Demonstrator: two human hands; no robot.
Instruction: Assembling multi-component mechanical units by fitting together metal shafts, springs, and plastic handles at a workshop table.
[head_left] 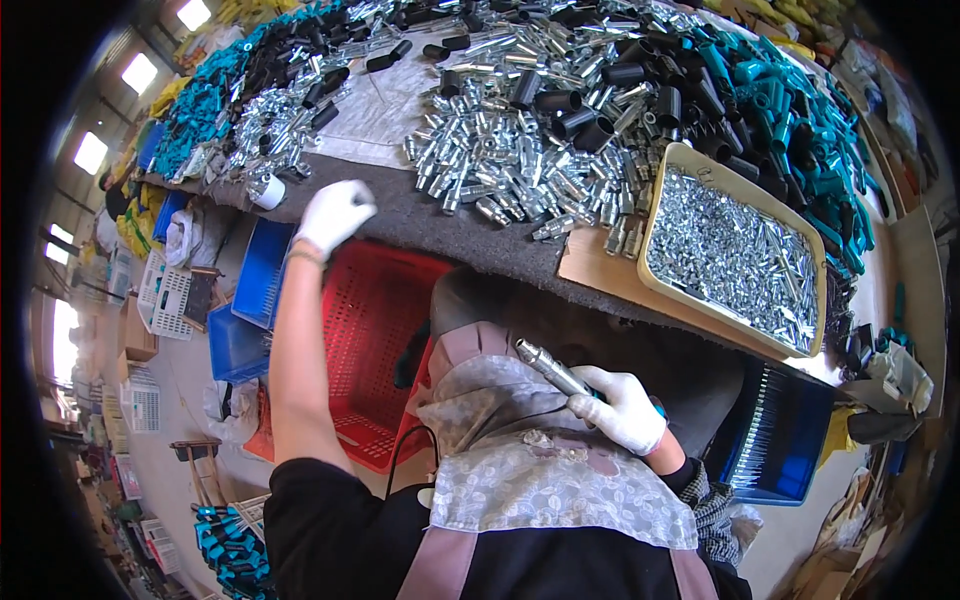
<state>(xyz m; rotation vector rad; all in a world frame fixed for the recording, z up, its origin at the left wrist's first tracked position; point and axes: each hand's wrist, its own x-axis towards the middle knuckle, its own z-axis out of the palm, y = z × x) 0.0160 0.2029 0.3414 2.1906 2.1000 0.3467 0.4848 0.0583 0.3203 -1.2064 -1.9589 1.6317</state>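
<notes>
My right hand [622, 412], in a white glove, is closed around a slim rod-like tool with a stepped silver metal tip [545, 362] and a darker barrel. It is held over my lap, tip pointing up and left; a bit of teal shows by the wrist. My left hand [336, 215], also gloved, hovers at the table's near edge with its fingers curled in. Whatever it may pinch is hidden. Left of it stands a small white pot [267, 191]. Beyond the edge lies a big heap of silver metal fittings [500, 150].
A tan tray [652, 262] of small metal parts sits at the table's right. Black sleeves [575, 122] and teal handles [770, 95] are piled behind it. Below the table are a red crate [370, 335], blue bins [235, 345] at left and another blue bin [800, 440] at right.
</notes>
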